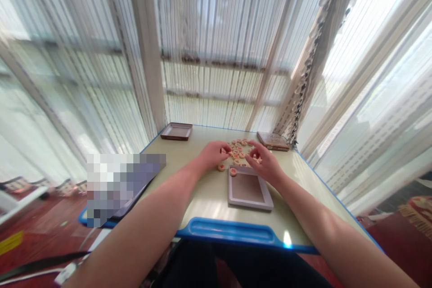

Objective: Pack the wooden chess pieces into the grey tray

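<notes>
Round pale Chinese chess pieces [236, 155] with red or dark characters lie in a loose cluster on the table, between my two hands. My left hand [214, 154] is at the cluster's left side, fingers curled, with a piece at its fingertips. My right hand [265, 162] is over the right side, thumb and index finger apart; nothing shows between them, and its other fingers partly cover some pieces. A shallow grey tray [249, 206] lies in front of the cluster. One red-marked piece [233, 172] sits in its far left corner. Another piece [221, 167] lies left of the tray.
The pale table [202, 207] has a blue edge and a blue front groove [232, 230]. An open brown-rimmed box part [177, 131] is at the far left, a flat closed box [274, 141] at the far right. A partly blurred laptop-like object [143, 182] stands left. Curtains [216, 31] hang behind.
</notes>
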### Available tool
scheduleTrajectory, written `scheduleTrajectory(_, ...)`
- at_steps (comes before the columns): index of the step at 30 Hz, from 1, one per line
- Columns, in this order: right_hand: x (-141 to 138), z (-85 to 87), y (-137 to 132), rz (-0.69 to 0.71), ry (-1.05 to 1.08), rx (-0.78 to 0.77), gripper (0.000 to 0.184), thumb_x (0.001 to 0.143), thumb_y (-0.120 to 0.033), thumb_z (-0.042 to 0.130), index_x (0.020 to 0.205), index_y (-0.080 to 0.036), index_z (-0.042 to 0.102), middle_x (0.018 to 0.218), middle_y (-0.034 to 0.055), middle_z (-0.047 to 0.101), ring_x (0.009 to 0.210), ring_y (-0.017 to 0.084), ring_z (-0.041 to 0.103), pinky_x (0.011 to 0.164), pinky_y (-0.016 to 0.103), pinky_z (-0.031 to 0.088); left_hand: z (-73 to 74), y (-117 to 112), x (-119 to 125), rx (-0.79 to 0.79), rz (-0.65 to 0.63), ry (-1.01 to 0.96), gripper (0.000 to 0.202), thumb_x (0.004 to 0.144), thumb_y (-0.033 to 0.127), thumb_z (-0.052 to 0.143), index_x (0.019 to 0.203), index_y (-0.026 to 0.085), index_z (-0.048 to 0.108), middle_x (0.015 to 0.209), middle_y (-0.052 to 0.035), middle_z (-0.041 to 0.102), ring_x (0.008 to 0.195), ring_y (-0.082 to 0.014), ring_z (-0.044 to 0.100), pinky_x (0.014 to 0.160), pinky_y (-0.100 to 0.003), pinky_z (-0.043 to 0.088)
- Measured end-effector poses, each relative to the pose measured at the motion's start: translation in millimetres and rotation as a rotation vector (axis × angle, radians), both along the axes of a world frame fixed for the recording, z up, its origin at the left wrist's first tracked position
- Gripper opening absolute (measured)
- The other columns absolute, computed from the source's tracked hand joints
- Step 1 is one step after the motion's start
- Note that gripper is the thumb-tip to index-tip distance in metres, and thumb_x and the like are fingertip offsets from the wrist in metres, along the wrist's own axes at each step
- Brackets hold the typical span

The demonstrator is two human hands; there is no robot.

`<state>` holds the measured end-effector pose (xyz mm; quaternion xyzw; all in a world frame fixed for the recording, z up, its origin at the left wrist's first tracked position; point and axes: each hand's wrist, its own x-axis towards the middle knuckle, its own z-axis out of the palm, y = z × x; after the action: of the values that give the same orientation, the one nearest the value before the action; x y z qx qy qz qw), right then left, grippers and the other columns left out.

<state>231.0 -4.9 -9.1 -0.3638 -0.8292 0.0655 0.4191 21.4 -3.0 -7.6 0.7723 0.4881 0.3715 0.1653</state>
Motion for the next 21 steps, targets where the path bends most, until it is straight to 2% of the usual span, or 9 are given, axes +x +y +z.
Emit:
scheduleTrajectory(4,-1,2.7,-4,-0.01,0.013,0.132,0.04,0.074,-0.03,0.058,0.112,-0.021,0.049,0.072,0.0002,0.054,0.066,0.014,0.048,0.068,0.029,0.043,8.9,-5,5,-0.103,-0.09,-0.231,0.028,0.068,0.035,0.061,0.088,0.017,0.068,0.083,-0.0046,0.068,0.071,-0.0138,0.058,0.066,-0.025,0.044)
scheduleTrajectory(9,-8,8.6,-16,0.06,-0.136,0.163,0.033,0.074,-0.032,0.059,0.104,-0.021,0.055,0.085,0.0045,0.058,0.077,0.017,0.053,0.073,0.031,0.044,14.4,-16,7,-0.302,-0.231,-0.469,0.038,0.06,0.038,0.069,0.089,0.015,0.066,0.088,-0.0081,0.067,0.078,-0.016,0.06,0.066,-0.027,0.045)
scheduleTrajectory(12,-10,10.5,-19,0.09,-0.167,0.198,0.025,0.076,-0.029,0.057,0.1,-0.022,0.057,0.086,0.005,0.06,0.081,0.017,0.054,0.075,0.032,0.044,15.6,-20,7,-0.379,-0.271,-0.479,0.04,0.059,0.039,0.07,0.091,0.015,0.066,0.088,-0.0089,0.066,0.071,-0.0138,0.058,0.057,-0.024,0.042)
scheduleTrajectory(15,-10,11.4,-20,0.111,-0.169,0.238,0.017,0.077,-0.028,0.056,0.093,-0.021,0.06,0.084,0.0046,0.061,0.081,0.017,0.054,0.075,0.031,0.043,18.4,-24,10,-0.429,-0.255,-0.455,0.04,0.06,0.04,0.069,0.089,0.014,0.067,0.085,-0.0081,0.066,0.061,-0.0102,0.054,0.046,-0.02,0.034)
scheduleTrajectory(21,-9,16.9,-24,0.131,-0.185,0.22,0.013,0.078,-0.03,0.055,0.084,-0.019,0.06,0.079,0.0035,0.062,0.078,0.016,0.053,0.073,0.03,0.042,24.8,-33,15,-0.497,-0.244,-0.444,0.041,0.059,0.042,0.069,0.089,0.014,0.066,0.074,-0.005,0.064,0.049,-0.0052,0.044,0.04,-0.019,0.027)
